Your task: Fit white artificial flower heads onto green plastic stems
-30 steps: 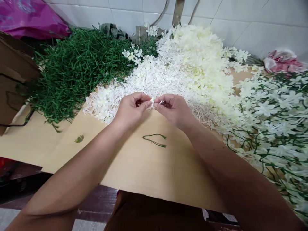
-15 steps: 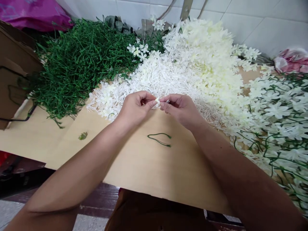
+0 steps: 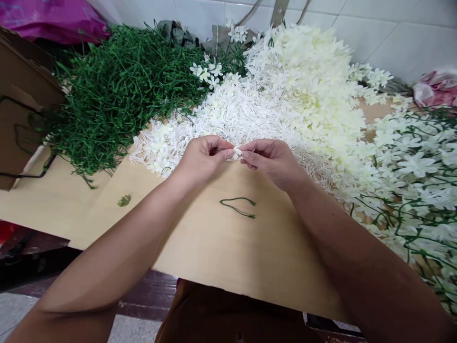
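A small white artificial flower (image 3: 237, 152) is pinched between my two hands, above the far part of the cardboard. My left hand (image 3: 205, 157) is closed, with thumb and forefinger at the flower's left side. From the other side my right hand (image 3: 273, 159) grips it, also thumb against forefinger; what else the curled fingers hold is hidden. Nearer me, a bent green plastic stem (image 3: 237, 207) lies on the cardboard sheet (image 3: 200, 247). Just beyond my hands spreads a heap of thin white stamen pieces (image 3: 246, 114), beside a pile of cream-white petals (image 3: 317, 81).
Green stems (image 3: 132, 85) are heaped at the back left, next to a cardboard box (image 3: 24, 109). Finished-looking flowers on green stems (image 3: 414, 190) cover the right side. A greenish scrap (image 3: 124, 200) lies left of my forearm. A tiled wall (image 3: 385, 38) closes off the back.
The flower between my fingertips has turned, and its open petals show more now. My hands have barely shifted. The whole view has moved slightly.
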Tool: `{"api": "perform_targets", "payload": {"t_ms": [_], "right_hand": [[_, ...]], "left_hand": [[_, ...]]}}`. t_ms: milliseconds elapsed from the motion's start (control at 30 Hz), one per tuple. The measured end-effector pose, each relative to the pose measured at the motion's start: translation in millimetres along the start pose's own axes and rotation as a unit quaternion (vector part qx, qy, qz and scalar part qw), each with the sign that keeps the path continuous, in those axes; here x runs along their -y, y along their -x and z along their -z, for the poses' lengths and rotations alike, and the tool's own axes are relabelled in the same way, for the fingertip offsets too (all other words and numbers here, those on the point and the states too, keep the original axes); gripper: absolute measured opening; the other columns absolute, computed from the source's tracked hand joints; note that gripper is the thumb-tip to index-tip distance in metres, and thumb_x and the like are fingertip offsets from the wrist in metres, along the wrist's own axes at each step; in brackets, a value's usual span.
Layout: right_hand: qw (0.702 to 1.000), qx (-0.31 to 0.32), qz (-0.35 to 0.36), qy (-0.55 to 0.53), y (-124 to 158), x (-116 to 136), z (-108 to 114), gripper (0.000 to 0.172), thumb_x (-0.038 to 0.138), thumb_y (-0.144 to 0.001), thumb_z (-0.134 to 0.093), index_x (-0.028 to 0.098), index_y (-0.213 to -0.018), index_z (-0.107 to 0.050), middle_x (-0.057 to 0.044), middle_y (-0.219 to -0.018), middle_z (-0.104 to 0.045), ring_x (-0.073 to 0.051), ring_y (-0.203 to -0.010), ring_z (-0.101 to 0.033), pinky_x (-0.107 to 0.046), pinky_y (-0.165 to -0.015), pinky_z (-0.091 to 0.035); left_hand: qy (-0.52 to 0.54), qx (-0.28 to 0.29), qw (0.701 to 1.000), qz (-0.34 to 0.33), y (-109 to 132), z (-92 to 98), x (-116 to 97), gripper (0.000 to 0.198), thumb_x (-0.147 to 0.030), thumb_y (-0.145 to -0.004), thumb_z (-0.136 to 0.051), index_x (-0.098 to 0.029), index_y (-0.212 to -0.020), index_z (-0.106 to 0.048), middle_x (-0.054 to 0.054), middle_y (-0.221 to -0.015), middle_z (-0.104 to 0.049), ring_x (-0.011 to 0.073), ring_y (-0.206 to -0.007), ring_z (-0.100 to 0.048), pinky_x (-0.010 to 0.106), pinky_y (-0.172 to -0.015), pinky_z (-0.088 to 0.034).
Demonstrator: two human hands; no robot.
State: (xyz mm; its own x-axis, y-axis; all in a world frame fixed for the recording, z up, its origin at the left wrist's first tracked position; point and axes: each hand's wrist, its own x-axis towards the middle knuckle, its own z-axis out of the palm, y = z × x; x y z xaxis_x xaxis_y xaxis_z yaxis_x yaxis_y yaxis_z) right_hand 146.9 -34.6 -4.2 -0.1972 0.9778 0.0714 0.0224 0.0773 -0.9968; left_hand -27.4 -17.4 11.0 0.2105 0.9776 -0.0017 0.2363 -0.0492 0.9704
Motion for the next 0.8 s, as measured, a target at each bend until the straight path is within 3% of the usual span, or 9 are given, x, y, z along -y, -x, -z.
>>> {"api": "perform_targets", "payload": {"t_ms": [200, 433, 667, 800], "right_hand": [[1.0, 0.016, 0.004, -0.011, -1, -2, 2, 0.026, 0.041, -0.069, -0.078, 0.017, -0.078, -0.072, 0.002, -0.061, -0.06, -0.008, -0.058, -0.051, -0.025, -0.058, -0.044], [1.0, -0.002, -0.002, 0.0, 2, 4, -4, 0.017, 0.032, -0.074, -0.073, 0.015, -0.079, -0.073, 0.002, -0.061, -0.06, -0.007, -0.056, -0.047, -0.024, -0.054, -0.04], [0.995, -0.031, 0.002, 0.096, 3, 12, -8, 0.015, 0.028, -0.075, -0.07, 0.014, -0.081, -0.073, 0.003, -0.054, -0.052, -0.006, -0.051, -0.041, -0.023, -0.047, -0.03], [0.995, -0.043, -0.009, 0.095, 3, 16, -11, 0.01, 0.024, -0.075, -0.069, 0.014, -0.079, -0.07, 0.004, -0.054, -0.051, -0.006, -0.051, -0.041, -0.022, -0.047, -0.031]], "left_hand": [[0.001, 0.007, 1.0, 0.006, 1, 0.0, -1, 0.006, -0.018, -0.071, -0.069, -0.015, -0.068, -0.065, -0.002, -0.057, -0.057, 0.0095, -0.056, -0.05, 0.021, -0.053, -0.041], [-0.005, 0.012, 1.0, 0.018, 4, -0.5, -7, 0.011, -0.019, -0.074, -0.066, -0.016, -0.065, -0.061, -0.002, -0.057, -0.058, 0.0099, -0.056, -0.052, 0.021, -0.055, -0.043], [-0.035, 0.013, 0.999, -0.002, 5, -0.5, -6, 0.016, -0.02, -0.077, -0.06, -0.016, -0.062, -0.056, -0.003, -0.054, -0.051, 0.0075, -0.052, -0.044, 0.019, -0.049, -0.035], [-0.03, 0.013, 0.999, 0.0, 4, -0.8, -6, 0.018, -0.022, -0.077, -0.059, -0.016, -0.06, -0.055, -0.004, -0.051, -0.048, 0.0073, -0.049, -0.041, 0.019, -0.047, -0.032]]}}
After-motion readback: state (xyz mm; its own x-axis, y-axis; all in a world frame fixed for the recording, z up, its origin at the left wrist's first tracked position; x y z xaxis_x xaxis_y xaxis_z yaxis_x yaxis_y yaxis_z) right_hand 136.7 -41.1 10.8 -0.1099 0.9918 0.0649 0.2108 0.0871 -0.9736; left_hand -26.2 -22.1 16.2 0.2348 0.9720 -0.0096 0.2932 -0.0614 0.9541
